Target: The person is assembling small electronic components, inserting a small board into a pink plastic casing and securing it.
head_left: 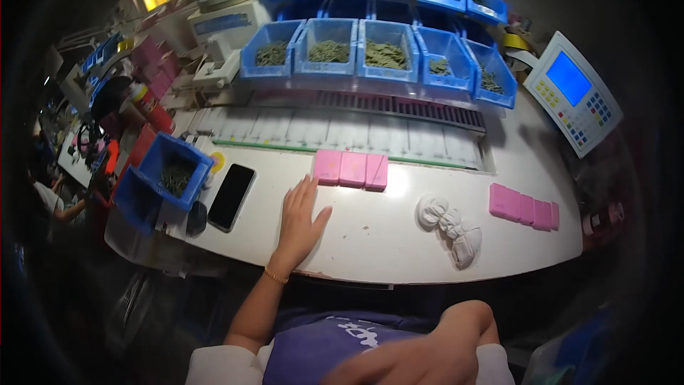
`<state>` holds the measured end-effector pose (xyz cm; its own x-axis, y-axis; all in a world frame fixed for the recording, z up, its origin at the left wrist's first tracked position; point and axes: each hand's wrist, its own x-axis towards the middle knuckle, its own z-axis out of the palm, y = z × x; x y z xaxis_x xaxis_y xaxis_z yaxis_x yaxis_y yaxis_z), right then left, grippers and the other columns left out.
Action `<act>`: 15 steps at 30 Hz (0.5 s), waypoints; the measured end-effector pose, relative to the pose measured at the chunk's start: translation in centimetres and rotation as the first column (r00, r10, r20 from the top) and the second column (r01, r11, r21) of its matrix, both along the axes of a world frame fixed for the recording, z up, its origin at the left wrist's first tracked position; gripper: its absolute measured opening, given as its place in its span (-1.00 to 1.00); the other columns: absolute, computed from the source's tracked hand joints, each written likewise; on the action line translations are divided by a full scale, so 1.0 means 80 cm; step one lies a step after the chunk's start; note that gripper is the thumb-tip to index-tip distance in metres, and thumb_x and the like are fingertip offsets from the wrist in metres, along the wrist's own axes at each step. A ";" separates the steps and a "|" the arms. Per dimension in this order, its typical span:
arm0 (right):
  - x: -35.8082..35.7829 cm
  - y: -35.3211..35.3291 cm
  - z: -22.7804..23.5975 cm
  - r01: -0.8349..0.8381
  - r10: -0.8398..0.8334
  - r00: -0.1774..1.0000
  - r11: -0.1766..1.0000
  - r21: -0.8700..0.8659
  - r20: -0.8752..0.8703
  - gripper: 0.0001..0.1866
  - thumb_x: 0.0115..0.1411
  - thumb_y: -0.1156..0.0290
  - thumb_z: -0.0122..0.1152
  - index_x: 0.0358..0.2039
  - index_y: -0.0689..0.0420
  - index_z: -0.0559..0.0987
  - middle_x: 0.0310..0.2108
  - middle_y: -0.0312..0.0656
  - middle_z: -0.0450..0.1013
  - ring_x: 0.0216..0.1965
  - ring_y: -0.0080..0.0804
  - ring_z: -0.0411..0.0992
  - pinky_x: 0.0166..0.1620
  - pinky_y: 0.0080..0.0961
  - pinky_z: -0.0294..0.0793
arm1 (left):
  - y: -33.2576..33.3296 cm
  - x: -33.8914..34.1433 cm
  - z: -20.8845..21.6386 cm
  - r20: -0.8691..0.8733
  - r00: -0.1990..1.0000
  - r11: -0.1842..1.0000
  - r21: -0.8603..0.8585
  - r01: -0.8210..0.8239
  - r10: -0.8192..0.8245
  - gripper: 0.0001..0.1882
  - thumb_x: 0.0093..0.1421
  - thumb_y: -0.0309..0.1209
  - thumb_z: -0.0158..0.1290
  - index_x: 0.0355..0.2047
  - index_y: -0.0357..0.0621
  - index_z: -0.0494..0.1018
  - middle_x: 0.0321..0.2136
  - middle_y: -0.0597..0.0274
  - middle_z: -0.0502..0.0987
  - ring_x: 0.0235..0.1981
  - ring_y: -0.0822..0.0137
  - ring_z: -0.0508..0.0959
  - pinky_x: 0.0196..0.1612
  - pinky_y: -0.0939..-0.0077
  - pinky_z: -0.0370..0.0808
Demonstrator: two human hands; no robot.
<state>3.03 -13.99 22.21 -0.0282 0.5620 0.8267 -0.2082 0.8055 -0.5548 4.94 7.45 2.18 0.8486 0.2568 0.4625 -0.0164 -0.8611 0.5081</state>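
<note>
My left hand [303, 214] lies on the white worktable with its fingers stretched out and its thumb apart. Its fingertips are at the left end of a row of three pink blocks [351, 170]; whether they touch it I cannot tell. A dark phone [233, 197] lies to the left of that hand. Close to my body, in front of the purple apron [306, 349], my right hand [420, 360] is raised and smeared by motion. Its fingers run toward the lower edge, and I see nothing clearly held there.
A knotted white cloth [450, 228] and several pink blocks [524, 207] lie at the right. Blue bins [328, 46] with small greenish pieces stand in tiers at the back. A keypad with a blue screen [573, 93] stands far right. Another blue bin [174, 167] is at the left.
</note>
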 end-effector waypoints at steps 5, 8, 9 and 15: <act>0.135 -0.043 -0.117 0.950 -0.721 0.291 0.143 -0.277 0.629 -0.63 0.13 0.44 0.29 -0.02 0.19 0.55 -0.06 -0.08 0.53 0.09 -0.06 0.41 0.18 -0.22 0.33 | -0.058 -0.105 -0.008 0.074 0.989 0.959 -0.247 0.141 -0.126 -0.83 0.11 -0.52 0.21 -0.26 -0.23 0.59 -0.15 -0.01 0.60 -0.15 0.05 0.58 -0.10 0.29 0.53; 0.207 -0.020 -0.210 0.973 -0.671 0.203 0.054 -0.226 0.713 -0.28 0.01 0.36 0.38 0.20 0.17 0.35 0.15 0.05 0.34 0.21 0.02 0.25 0.25 -0.18 0.24 | -0.092 -0.153 -0.006 0.103 0.931 0.827 -0.431 0.360 -0.351 -0.90 0.09 -0.57 0.22 -0.34 -0.22 0.61 -0.40 0.11 0.65 -0.44 0.20 0.64 -0.30 0.41 0.56; 0.220 -0.010 -0.227 0.974 -0.656 0.210 0.074 -0.215 0.725 -0.16 -0.03 0.32 0.40 0.27 0.17 0.26 0.22 0.11 0.25 0.25 0.04 0.18 0.27 -0.17 0.21 | -0.103 -0.162 0.000 0.018 0.916 0.776 -0.525 0.350 -0.401 -0.92 0.10 -0.52 0.23 -0.36 -0.24 0.62 -0.39 0.07 0.66 -0.38 0.22 0.67 -0.29 0.48 0.57; 0.221 0.019 -0.227 0.978 -0.464 0.176 -0.016 -0.207 0.868 0.01 -0.11 0.23 0.49 0.30 0.30 0.18 0.09 0.14 0.32 0.13 0.02 0.25 0.24 -0.19 0.23 | -0.100 -0.176 -0.042 -0.302 0.937 0.985 -0.068 0.161 -0.174 -0.73 0.12 -0.19 0.24 -0.43 -0.16 0.63 -0.53 0.16 0.62 -0.50 0.16 0.61 -0.36 0.31 0.47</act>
